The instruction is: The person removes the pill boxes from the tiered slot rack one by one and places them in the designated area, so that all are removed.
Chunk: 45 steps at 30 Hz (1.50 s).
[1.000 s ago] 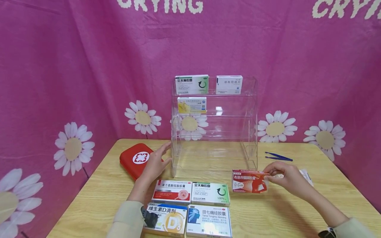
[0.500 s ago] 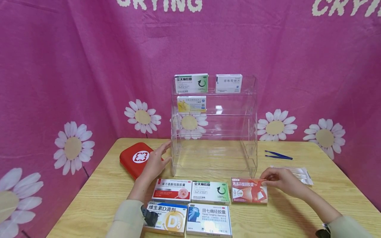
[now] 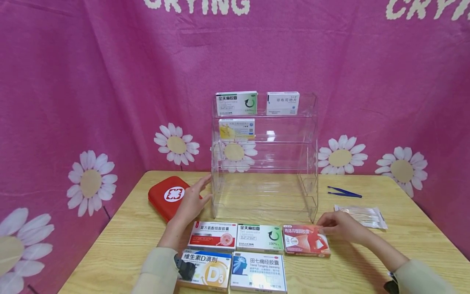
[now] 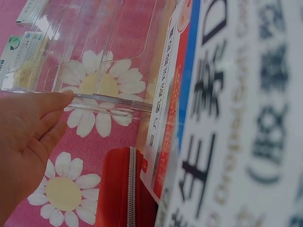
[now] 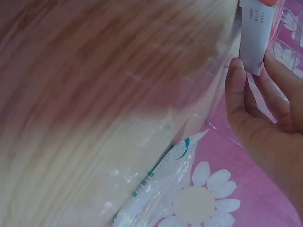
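Note:
In the head view, my right hand (image 3: 344,225) pinches the far right corner of a red and pink medicine box (image 3: 304,241) lying on the table. Its pale end panel (image 5: 255,40) sits between my thumb and fingers in the right wrist view. Close to its left lies a green and white medicine box (image 3: 260,237). My left hand (image 3: 191,201) has its fingers extended to the left side of a clear acrylic display rack (image 3: 264,194); in the left wrist view a fingertip touches the rack's edge. Two white boxes and a yellow and white box stand on the rack's upper tiers.
A red and white box (image 3: 213,235), a vitamin D3 box (image 3: 206,270) and a blue and white box (image 3: 258,271) lie in front of the rack. A red zip case (image 3: 165,200) sits left, blue tweezers (image 3: 344,192) and bagged cotton swabs (image 3: 363,216) right.
My right hand has lowered the red medicine box from a raised, upright pose to flat on the table, beside the green and white one. The left hand has stayed at the rack.

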{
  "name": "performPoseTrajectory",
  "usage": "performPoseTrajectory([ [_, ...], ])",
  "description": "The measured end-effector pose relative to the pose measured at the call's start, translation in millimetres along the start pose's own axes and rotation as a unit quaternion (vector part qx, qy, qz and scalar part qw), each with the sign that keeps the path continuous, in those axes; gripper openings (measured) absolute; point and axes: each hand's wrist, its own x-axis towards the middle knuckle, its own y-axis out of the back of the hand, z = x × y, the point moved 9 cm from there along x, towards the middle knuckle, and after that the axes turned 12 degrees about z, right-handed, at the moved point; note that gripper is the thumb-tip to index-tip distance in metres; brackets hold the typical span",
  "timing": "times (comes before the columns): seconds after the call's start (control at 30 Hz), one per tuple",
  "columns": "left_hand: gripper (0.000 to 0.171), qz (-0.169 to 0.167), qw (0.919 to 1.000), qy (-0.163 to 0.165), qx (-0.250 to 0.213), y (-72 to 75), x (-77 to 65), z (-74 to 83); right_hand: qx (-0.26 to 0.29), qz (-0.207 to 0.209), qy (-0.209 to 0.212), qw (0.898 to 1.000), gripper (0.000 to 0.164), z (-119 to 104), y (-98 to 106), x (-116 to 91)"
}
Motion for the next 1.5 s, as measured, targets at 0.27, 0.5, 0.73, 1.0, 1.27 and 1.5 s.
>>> performPoseTrajectory([
  [0.27, 0.063, 0.001, 1.0000, 0.001, -0.006, 0.0, 0.1, -0.4, -0.038, 0.002, -0.015, 0.999, 0.013, 4, -5, -1],
  [0.5, 0.062, 0.006, 1.0000, -0.001, -0.007, 2.5, 1.6, -0.1, -0.081, 0.031, -0.001, 0.996, 0.017, 1, 0, 0],
  [0.73, 0.064, 0.006, 1.0000, 0.003, -0.003, 2.4, 2.3, -2.0, -0.103, 0.068, -0.017, 0.992, 0.022, 0, 11, 0],
  [1.0, 0.064, 0.001, 0.9999, 0.010, -0.005, 1.4, 1.9, -5.4, -0.095, 0.172, 0.027, 0.980, 0.017, -29, 45, 8],
  [1.27, 0.064, 0.007, 0.9999, -0.003, -0.008, 1.6, 1.6, -3.2, -0.129, 0.297, 0.131, 0.937, 0.029, -75, 73, 33],
  [1.5, 0.064, -0.001, 1.0000, 0.002, -0.007, -1.0, 0.2, -5.0, -0.137, 0.349, 0.178, 0.910, 0.034, -106, 85, 65],
])
